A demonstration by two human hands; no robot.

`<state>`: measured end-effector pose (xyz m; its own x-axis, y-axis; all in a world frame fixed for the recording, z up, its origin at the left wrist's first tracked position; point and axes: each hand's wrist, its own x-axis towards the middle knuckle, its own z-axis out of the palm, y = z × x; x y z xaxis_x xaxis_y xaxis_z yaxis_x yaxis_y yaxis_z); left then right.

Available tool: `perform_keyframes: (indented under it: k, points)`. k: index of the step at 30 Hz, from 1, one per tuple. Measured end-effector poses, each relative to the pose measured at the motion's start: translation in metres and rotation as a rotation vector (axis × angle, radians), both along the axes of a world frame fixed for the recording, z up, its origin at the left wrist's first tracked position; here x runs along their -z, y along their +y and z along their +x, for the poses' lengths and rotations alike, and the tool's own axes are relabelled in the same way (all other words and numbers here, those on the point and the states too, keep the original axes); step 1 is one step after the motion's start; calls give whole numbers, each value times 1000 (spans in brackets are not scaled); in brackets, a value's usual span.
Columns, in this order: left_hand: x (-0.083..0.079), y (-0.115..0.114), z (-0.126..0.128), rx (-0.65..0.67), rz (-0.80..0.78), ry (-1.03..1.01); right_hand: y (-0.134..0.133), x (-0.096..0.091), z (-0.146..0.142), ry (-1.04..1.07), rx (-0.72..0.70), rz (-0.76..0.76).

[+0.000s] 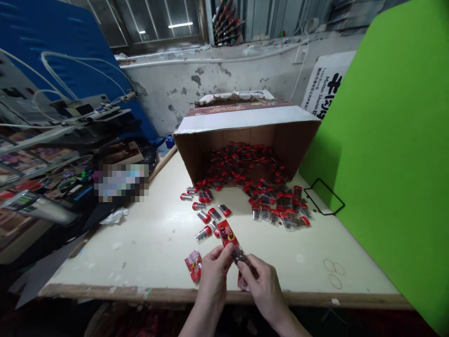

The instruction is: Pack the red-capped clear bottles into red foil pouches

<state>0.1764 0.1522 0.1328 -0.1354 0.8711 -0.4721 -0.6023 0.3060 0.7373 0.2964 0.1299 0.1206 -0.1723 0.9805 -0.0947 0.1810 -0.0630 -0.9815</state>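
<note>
My left hand (213, 276) and my right hand (261, 283) meet above the table's near edge. Together they pinch a small clear tube (239, 255) with a dark filling and a red printed card or wrapper (227, 232) sticking up from it. The left fingers grip the wrapper end, the right fingers grip the tube. A crumpled red wrapper (194, 265) lies on the table just left of my left hand. Several red-capped clear tubes (210, 215) lie scattered ahead of my hands.
A cardboard box (245, 122) lies on its side at the back of the cream table (147, 243), spilling a heap of red-capped tubes (277, 201). A green panel (393, 140) walls off the right. A machine with hoses (80, 117) and clutter fills the left.
</note>
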Motion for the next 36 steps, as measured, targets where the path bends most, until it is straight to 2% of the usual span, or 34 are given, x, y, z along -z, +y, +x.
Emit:
perform_keyframes:
  k: [2,4,9,11,18,25,31,36]
  points:
    - [3,-2,1,-20,-8,-2,-1,3,0,-12,24,39]
    - [3,-4,2,6,-1,-25,-1,6,-1,59,13,-11]
    - [-2,-9,3,197,77,-137,1,5,-3,545,-33,-394]
    - [-3,-10,3,228,94,-143,2,3,-4,654,-22,-457]
    - [-8,-4,-3,186,78,-99,4,9,-5,458,-33,-287]
    - [-2,-6,6,231,84,-99,12,13,-6,448,-18,-287]
    - [-2,-6,4,207,47,-131,21,19,8,330,-193,-196]
    - [-10,-9,6,186,-7,-155,28,26,19,288,-164,-83]
